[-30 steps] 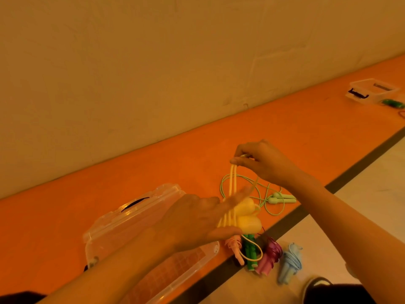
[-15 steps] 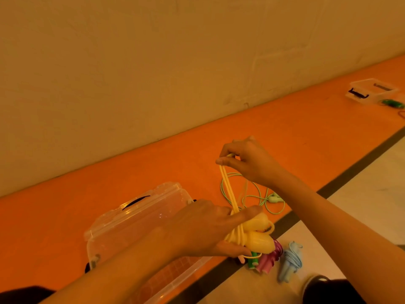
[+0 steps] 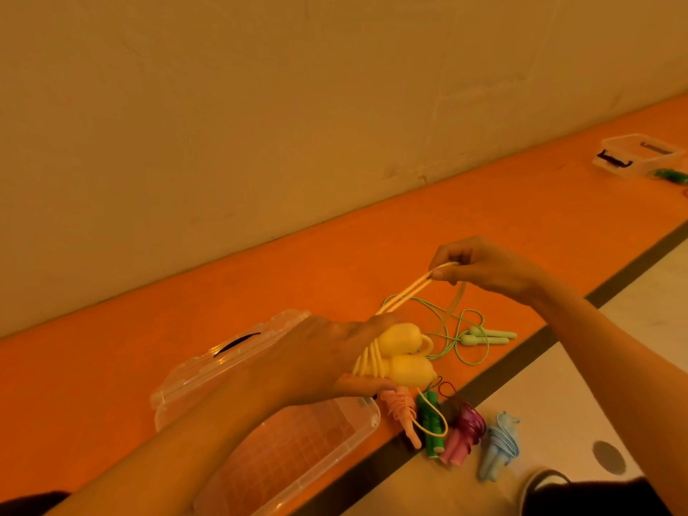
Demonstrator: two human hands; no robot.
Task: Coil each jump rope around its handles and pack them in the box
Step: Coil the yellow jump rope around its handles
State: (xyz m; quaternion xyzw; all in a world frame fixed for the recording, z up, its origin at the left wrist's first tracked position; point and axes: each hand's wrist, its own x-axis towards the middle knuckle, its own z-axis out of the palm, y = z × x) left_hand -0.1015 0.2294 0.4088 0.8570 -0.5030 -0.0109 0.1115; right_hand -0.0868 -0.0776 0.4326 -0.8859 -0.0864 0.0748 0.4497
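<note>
The left hand (image 3: 320, 363) is clutching the yellow handles (image 3: 404, 353), the right hand (image 3: 495, 271) pinching taut cord (image 3: 408, 292); slipping fingers (image 3: 445, 273) could unravel coils.

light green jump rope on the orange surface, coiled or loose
Loose. The cord of the light green jump rope sprawls in open loops on the orange surface; its two handles lie side by side, nothing wound round them.

Smooth, faintly glossy plastic on the yellow handles (image 3: 404, 351), a rubbery-looking sheen along the yellow cord (image 3: 407, 294). Clear, shiny plastic for the box (image 3: 366, 418) at 6 o'clock, grid-textured base. Same clear plastic on the far box (image 3: 633, 154) at 2 o'clock. Matt, even orange on the counter (image 3: 111, 385). Rough, cracked matt plaster across the wall (image 3: 260, 106).
</note>
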